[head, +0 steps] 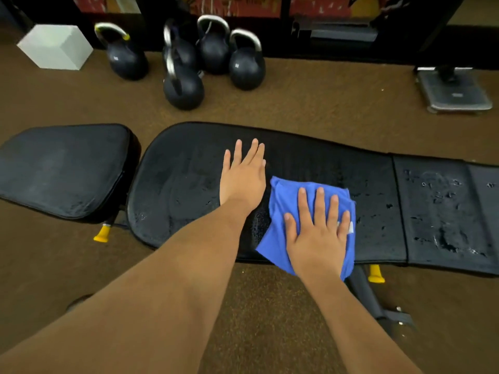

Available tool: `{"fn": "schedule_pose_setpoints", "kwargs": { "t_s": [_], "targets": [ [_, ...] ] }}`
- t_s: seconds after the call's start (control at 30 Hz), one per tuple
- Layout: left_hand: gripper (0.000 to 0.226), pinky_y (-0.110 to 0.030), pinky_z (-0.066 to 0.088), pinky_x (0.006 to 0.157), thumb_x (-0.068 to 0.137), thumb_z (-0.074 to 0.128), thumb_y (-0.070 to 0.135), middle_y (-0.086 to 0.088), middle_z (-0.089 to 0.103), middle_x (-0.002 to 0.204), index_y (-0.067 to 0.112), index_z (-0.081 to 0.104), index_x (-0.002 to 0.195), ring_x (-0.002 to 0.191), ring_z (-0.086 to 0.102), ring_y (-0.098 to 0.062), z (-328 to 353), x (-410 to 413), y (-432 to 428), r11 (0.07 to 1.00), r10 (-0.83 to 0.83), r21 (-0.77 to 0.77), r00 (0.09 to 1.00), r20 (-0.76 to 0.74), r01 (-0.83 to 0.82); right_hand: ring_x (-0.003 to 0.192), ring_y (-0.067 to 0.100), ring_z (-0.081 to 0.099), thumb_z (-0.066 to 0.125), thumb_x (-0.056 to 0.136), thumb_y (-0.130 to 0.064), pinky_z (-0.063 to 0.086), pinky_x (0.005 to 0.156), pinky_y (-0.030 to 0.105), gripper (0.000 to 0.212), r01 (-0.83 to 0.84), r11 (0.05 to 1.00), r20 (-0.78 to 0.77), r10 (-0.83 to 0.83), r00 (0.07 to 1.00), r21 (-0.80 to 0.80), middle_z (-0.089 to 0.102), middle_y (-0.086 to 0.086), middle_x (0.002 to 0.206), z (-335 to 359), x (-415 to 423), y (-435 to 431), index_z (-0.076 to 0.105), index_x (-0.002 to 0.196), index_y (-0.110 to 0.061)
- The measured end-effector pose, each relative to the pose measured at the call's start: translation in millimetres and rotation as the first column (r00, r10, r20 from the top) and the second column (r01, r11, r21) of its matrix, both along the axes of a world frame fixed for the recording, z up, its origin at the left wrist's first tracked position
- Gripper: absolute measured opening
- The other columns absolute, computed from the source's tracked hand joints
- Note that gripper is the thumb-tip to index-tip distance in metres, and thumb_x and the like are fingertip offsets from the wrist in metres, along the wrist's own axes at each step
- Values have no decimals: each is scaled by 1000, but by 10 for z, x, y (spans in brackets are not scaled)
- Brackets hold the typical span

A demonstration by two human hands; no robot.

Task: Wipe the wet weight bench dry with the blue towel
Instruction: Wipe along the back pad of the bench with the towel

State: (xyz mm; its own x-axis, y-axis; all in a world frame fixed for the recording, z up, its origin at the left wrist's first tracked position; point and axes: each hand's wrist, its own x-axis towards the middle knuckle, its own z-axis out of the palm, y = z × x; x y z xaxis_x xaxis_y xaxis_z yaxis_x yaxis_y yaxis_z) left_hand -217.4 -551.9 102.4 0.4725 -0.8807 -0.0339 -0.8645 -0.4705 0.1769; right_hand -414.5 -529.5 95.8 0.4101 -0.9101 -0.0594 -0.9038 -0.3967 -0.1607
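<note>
The towel [280, 206] is a bright cornflower blue, with a small white tag [350, 227] at one edge. The bench [189, 171] is black all over, its padding mottled with pale, glinting wet patches. Yellow caps [101, 234] tip its frame. The floor [324, 103] is brown with a fine lighter speckle. The kettlebells [183, 87] are black with silvery handles, and one handle [111, 27] carries yellow bands. The box [55, 47] is plain white, the platform [456, 94] grey. The wall [318, 5] shows red and orange paint.
</note>
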Motion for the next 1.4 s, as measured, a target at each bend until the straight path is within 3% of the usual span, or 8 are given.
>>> {"fn": "schedule_pose_setpoints", "kwargs": {
  "t_s": [0.13, 0.33, 0.43, 0.67, 1.0, 1.4],
  "targets": [
    [64, -46, 0, 124, 101, 12, 58, 10, 8, 165, 29, 14, 158, 153, -4, -21, -9, -38, -27, 1000, 18, -5, 1000, 3, -18, 151, 31, -2, 15, 99, -59, -3, 120, 52, 64, -27, 1000, -11, 27, 1000, 14, 5, 4, 165, 9, 175, -535, 6, 157, -33],
    [66, -48, 0, 123, 99, 13, 62, 9, 11, 166, 32, 16, 158, 153, -2, -23, -54, -28, -35, 999, 23, -28, 999, 43, -22, 151, 31, -6, 10, 98, -60, -6, 119, 54, 64, -38, 996, -2, 38, 999, 86, 1, 2, 165, 11, 681, -1662, 5, 156, -34],
    [65, -48, -1, 123, 100, 13, 62, 10, 10, 166, 33, 15, 158, 153, -4, -23, -61, -24, -40, 1000, 20, -24, 999, 27, -19, 151, 29, -5, 10, 99, -59, -5, 120, 53, 64, -50, 996, 9, 49, 999, 70, 1, 2, 165, -22, 608, -1526, 4, 157, -31],
    [66, -49, 0, 123, 100, 9, 62, 8, 7, 166, 32, 11, 158, 153, -6, -23, -45, -20, -26, 1000, 10, -25, 1000, 19, -10, 151, 31, 2, 12, 100, -58, 2, 122, 50, 66, -78, 997, -36, 77, 996, -19, 8, 7, 164, 33, -152, 18, 8, 157, -25],
    [65, -48, -3, 123, 100, 8, 62, 9, 5, 166, 33, 10, 158, 153, -8, -22, -49, -43, -41, 1000, 14, -11, 998, 60, -13, 151, 28, -9, 10, 98, -61, -8, 120, 50, 64, -62, 998, -20, 63, 998, 31, -4, 1, 165, -34, 456, -1339, 0, 156, -36],
    [65, -50, -2, 123, 100, 9, 59, 7, 4, 166, 31, 10, 159, 153, -5, -26, -136, -3, -60, 999, -19, -46, 999, 49, 21, 151, 29, -2, 10, 96, -65, -4, 120, 51, 65, -83, 996, 4, 84, 996, -28, 2, -2, 165, -86, 592, -1618, 4, 156, -38]
  ]
}}
